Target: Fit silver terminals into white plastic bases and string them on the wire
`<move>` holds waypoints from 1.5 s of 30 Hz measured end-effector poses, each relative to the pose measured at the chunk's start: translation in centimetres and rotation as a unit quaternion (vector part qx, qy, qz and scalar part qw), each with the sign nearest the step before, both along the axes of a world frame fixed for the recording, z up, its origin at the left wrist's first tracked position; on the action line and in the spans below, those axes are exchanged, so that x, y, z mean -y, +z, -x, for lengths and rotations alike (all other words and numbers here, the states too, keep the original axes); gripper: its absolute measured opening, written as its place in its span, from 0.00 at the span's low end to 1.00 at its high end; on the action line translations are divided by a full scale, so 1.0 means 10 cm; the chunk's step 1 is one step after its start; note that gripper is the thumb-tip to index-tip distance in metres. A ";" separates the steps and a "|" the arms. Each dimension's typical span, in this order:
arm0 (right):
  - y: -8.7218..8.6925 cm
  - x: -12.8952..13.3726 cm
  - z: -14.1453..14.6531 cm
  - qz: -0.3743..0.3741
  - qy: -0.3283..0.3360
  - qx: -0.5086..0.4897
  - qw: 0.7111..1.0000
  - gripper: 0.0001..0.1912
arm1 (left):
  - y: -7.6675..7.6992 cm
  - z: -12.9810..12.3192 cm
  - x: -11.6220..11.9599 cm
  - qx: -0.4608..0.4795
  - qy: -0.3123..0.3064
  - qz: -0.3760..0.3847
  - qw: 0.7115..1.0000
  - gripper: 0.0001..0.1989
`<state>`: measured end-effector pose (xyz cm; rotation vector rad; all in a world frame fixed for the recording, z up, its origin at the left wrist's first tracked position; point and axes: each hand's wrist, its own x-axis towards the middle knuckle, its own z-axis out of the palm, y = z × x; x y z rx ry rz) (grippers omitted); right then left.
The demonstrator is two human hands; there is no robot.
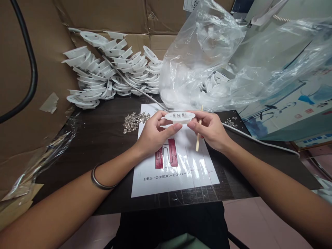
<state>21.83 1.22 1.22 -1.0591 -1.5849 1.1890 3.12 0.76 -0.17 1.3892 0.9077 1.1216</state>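
Both hands hold a white round plastic part [179, 118] above a printed sheet [153, 188]. Several small metal pieces sit in its upper face. My left hand [157, 131] is closed on its left side, thumb on the near rim. On the right side, my right hand [211, 129] grips the same part with thumb and forefinger. A thin pale wooden stick [198, 138] is tucked among the right fingers, slanting down past the palm. Just left of my left hand lies a pile of small metal clips [133, 122] on the dark table [109, 152].
Stacks of white plastic parts [103, 72] line the back left against cardboard [166, 24]. A clear plastic bag [186, 69] with more parts stands at the back right. A grey cable [129, 83] crosses the table. Some loose clips [230, 122] lie at the right.
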 end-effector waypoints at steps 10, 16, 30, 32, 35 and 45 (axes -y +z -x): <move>-0.02 -0.01 0.00 0.004 0.000 -0.004 1.000 0.23 | 0.00 0.02 0.00 -0.002 -0.010 -0.036 0.999 0.18; -0.05 -0.02 -0.01 -0.021 0.008 -0.022 1.000 0.25 | -0.05 0.03 -0.02 -0.024 -0.010 -0.084 0.996 0.23; -0.10 -0.03 0.00 -0.095 -0.004 0.021 0.995 0.29 | -0.06 0.03 -0.03 -0.025 -0.024 -0.062 0.997 0.21; -0.10 -0.02 0.01 -0.081 -0.003 0.038 0.996 0.30 | -0.06 0.02 -0.05 -0.015 -0.008 -0.043 0.999 0.20; -0.09 -0.02 0.03 -0.051 -0.015 0.046 0.998 0.28 | 0.01 0.05 -0.10 -0.013 0.049 -0.025 0.998 0.19; -0.07 -0.02 0.08 -0.041 -0.013 0.088 0.995 0.13 | 0.86 0.39 -0.83 0.017 0.329 -0.018 0.944 0.05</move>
